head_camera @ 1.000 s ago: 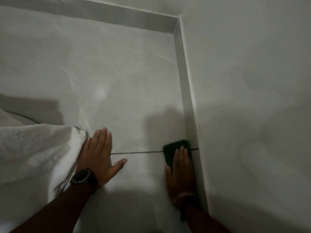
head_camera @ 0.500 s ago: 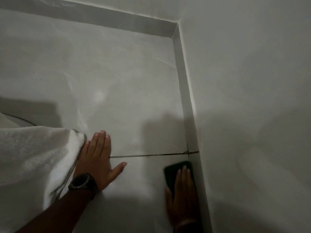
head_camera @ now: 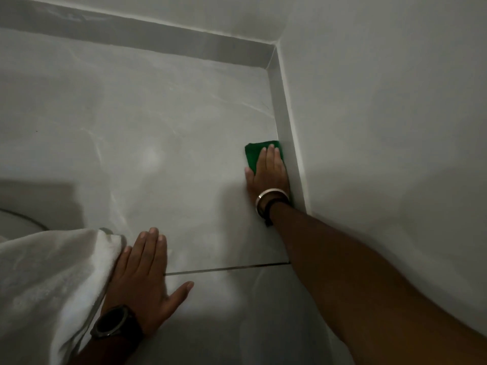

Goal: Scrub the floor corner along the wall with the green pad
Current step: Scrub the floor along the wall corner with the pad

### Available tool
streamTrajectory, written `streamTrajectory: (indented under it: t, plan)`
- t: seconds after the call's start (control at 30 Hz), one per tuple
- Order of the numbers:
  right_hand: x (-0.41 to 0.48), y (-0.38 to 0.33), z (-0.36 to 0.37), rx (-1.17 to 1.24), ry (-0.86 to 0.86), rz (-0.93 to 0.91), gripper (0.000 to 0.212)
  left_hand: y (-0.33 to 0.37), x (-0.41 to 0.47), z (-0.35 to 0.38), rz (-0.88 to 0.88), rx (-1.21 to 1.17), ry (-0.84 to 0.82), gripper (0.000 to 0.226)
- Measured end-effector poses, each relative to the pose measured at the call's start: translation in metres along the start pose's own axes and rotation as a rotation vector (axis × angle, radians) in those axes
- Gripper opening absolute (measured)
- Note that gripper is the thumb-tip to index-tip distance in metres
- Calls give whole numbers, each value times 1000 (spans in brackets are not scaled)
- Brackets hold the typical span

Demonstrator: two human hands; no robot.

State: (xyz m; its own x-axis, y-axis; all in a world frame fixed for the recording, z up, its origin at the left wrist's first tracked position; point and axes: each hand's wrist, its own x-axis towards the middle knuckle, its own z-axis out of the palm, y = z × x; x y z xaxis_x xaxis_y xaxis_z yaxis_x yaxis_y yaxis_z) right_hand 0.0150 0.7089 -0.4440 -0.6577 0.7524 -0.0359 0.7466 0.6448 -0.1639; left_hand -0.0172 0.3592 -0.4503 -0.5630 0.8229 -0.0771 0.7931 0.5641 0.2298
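Observation:
The green pad (head_camera: 253,153) lies flat on the pale tiled floor, right against the grey skirting (head_camera: 286,127) of the right-hand wall. My right hand (head_camera: 268,174) presses down on it with fingers stretched forward, covering most of the pad; only its far and left edges show. The arm is extended well past the dark grout line (head_camera: 226,268). My left hand (head_camera: 146,277), wearing a dark watch, rests flat on the floor with fingers spread, holding nothing, beside a white towel.
A white towel (head_camera: 50,280) is bunched at the lower left, touching my left hand. The white wall (head_camera: 382,127) rises on the right, and a second skirting (head_camera: 131,35) runs along the far wall to the room corner (head_camera: 274,52). A curved pale object shows at the left edge.
My right hand has slid the pad forward along the skirting, from just behind the grout line to well beyond it, toward the corner. The left hand has stayed planted.

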Motion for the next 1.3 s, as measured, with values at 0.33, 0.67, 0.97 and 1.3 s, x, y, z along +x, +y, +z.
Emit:
streamTrajectory:
  t: [0.33, 0.67, 0.97, 1.3]
  plan:
    - [-120, 13, -6, 44, 32, -19, 69, 0, -2, -5, 3, -7, -27, 108]
    - [-378, 71, 24, -125, 24, -69, 76, -1, -1, -7, -11, 23, -88, 111]
    - [-301, 45, 12, 53, 8, -18, 72, 0, -1, -4, -9, 18, -56, 110]
    - [-44, 4, -1, 25, 4, -9, 70, 0, -2, -1, 12, -20, 32, 107]
